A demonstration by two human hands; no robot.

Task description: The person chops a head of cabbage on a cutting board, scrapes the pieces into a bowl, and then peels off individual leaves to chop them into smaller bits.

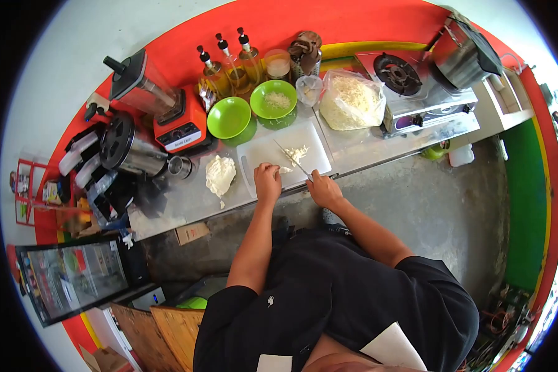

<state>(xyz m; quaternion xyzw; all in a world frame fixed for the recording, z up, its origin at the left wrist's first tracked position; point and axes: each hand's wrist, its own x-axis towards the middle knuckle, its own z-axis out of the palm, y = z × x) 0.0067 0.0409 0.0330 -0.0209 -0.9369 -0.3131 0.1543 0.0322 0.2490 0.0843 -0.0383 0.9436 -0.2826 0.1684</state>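
Observation:
My right hand [323, 189] is wrapped round the handle of a kitchen knife [294, 159], whose blade slants up and left over a white cutting board [266, 149]. Beside the blade lies a small heap of chopped white pieces [298, 153]. My left hand [267, 183] rests at the board's near edge with its fingers curled together. A small white piece [285, 169] is right at its fingertips; whether they pinch anything is too small to tell. Left of the board sits a crumpled, soft-looking white lump [221, 175].
Behind the board stand a green bowl [229, 118] and another green bowl [273, 99] holding white bits. A plastic bag [352, 100] of pale shreds is near the gas stove [415, 80]. A red blender [180, 124] and a steel pot [127, 149] are at left.

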